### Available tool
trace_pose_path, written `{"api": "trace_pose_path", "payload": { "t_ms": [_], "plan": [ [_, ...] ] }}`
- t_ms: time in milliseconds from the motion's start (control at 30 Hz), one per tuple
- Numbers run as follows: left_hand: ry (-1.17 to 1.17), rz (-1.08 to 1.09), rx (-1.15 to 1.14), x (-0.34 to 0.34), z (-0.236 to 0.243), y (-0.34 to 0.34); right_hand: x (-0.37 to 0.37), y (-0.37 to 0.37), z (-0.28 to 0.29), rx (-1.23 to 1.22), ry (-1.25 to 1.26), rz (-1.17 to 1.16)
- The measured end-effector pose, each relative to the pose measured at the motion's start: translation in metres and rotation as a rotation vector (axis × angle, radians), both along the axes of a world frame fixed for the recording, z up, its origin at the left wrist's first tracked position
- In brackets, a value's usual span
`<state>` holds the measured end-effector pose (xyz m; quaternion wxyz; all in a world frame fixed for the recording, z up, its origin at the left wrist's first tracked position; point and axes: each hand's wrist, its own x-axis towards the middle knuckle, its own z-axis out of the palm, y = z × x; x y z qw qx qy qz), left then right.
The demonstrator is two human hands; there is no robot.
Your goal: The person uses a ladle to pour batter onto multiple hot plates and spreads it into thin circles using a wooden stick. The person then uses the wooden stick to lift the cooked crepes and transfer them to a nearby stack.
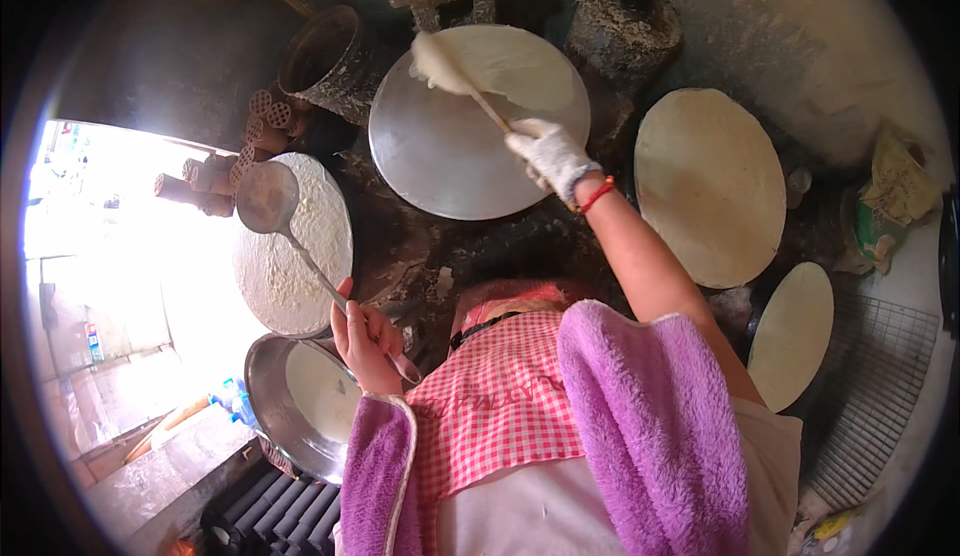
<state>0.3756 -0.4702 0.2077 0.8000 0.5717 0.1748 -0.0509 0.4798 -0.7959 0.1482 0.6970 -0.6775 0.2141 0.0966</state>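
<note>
My left hand point(368, 344) is bare and closed around the long handle of a metal ladle point(268, 198). The ladle's bowl hangs over the edge of a round griddle on the left, which is covered by a pale, bumpy sheet of batter point(300, 271). In a white knit glove, my right hand point(552, 159) grips the wooden handle of a spreader point(440, 64). Its batter-coated head lies at the far left of the middle griddle point(450, 171). Wet white batter point(520, 66) covers that griddle's far part; bare grey metal shows nearer me.
A metal pot point(262, 386) of white batter stands at lower left. Two more round griddles with pale sheets, one larger point(710, 186) and one smaller point(795, 336), are on the right. Pierced coal briquettes point(210, 181), a dark bucket point(325, 56) and a wire rack point(870, 386) lie around.
</note>
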Motion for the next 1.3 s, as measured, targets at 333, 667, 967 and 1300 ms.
{"api": "trace_pose_path", "payload": {
  "t_ms": [333,667,967,1300],
  "plan": [
    [-0.011,0.07,0.037,-0.005,0.004,0.005,-0.003,-0.054,-0.009,0.104,0.04,-0.104],
    [-0.035,0.039,0.064,0.025,0.011,0.0,-0.015,-0.11,-0.01,0.002,0.053,-0.157],
    [0.014,0.076,0.074,0.045,0.009,0.016,0.042,-0.068,-0.015,-0.642,-0.325,0.579],
    [0.113,0.07,0.085,0.082,0.007,0.02,0.073,-0.042,0.006,-0.343,0.019,0.493]
  ]
}}
